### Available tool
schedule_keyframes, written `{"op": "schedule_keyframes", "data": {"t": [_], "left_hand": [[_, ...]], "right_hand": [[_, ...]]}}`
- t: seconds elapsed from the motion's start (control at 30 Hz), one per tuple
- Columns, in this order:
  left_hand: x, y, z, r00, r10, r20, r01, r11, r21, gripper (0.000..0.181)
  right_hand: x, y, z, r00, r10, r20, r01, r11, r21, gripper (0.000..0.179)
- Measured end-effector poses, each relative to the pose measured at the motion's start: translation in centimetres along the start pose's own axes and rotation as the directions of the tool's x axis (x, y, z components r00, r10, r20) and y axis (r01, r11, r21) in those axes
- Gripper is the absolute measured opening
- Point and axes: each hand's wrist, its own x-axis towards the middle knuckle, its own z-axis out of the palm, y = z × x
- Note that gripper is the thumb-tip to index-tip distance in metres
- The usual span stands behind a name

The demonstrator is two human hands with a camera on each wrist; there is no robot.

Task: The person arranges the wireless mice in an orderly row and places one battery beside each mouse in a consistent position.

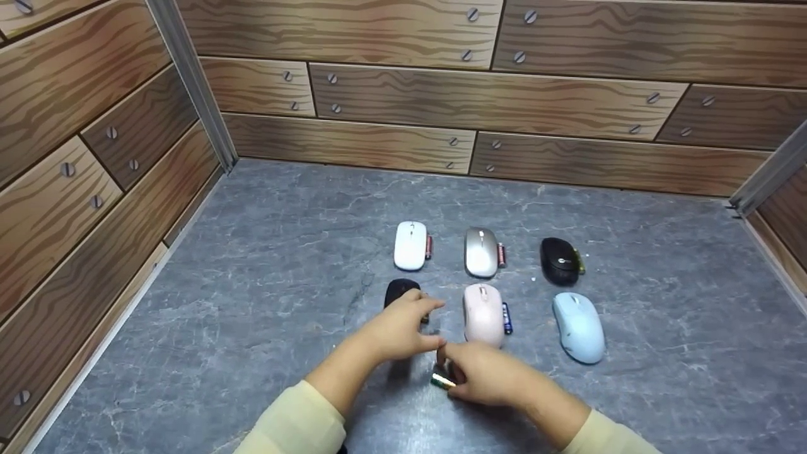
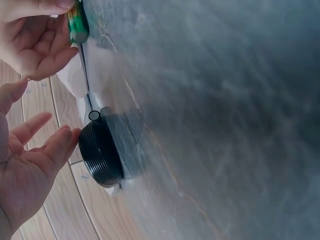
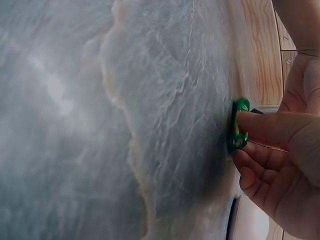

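My right hand (image 1: 492,375) pinches a green battery (image 1: 442,381) between thumb and fingers, low over the grey surface; the same battery (image 3: 239,135) shows in the right wrist view. Close by on the left, my left hand (image 1: 400,325) has its fingers extended and holds nothing. Its fingertips lie by the side of a black mouse (image 2: 100,155); whether they touch it I cannot tell. In the head view this black mouse (image 1: 401,290) is partly hidden by the left hand. A battery (image 2: 94,115) stands out beside it. Just beyond my right hand lies a pink mouse (image 1: 483,312) with a blue battery (image 1: 507,318) alongside.
Farther back sit a white mouse (image 1: 410,246), a silver mouse (image 1: 481,252) and a black mouse (image 1: 558,261), with batteries next to them. A light blue mouse (image 1: 579,328) lies to the right. Wood-patterned panels (image 1: 403,94) enclose the back and sides.
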Motion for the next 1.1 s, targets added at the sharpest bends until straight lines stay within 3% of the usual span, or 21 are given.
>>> {"op": "schedule_keyframes", "data": {"t": [0.13, 0.27, 0.5, 0.63, 0.87, 1.1], "left_hand": [[0.09, 0.09, -0.19, 1.000, -0.013, 0.015, 0.013, 1.000, 0.005, 0.059], [0.11, 0.15, -0.35, 1.000, -0.013, 0.015, 0.013, 1.000, 0.005, 0.058], [0.06, 0.22, -0.49, 0.999, -0.026, 0.027, 0.026, 1.000, 0.003, 0.058], [0.06, 0.18, -0.49, 0.999, -0.031, 0.031, 0.031, 0.999, -0.012, 0.058], [-0.07, 0.12, -0.55, 0.999, -0.038, 0.036, 0.040, 0.997, -0.063, 0.059], [0.02, 0.10, -0.44, 0.999, -0.035, 0.023, 0.036, 0.999, -0.031, 0.058]], "right_hand": [[-0.23, 0.12, -0.02, 0.999, 0.036, 0.015, -0.036, 0.999, -0.026, 0.033], [-0.36, 0.22, 0.00, 1.000, 0.006, 0.018, -0.005, 0.999, -0.033, 0.038], [-0.37, 0.32, -0.20, 0.992, 0.003, 0.123, -0.012, 0.997, 0.071, 0.057], [-0.36, 0.23, -0.27, 0.991, -0.004, 0.137, -0.011, 0.994, 0.108, 0.053], [-0.41, 0.21, 0.01, 0.996, -0.033, 0.082, 0.025, 0.996, 0.089, 0.042], [-0.33, 0.31, 0.09, 0.996, -0.040, 0.077, 0.035, 0.997, 0.074, 0.040]]}}
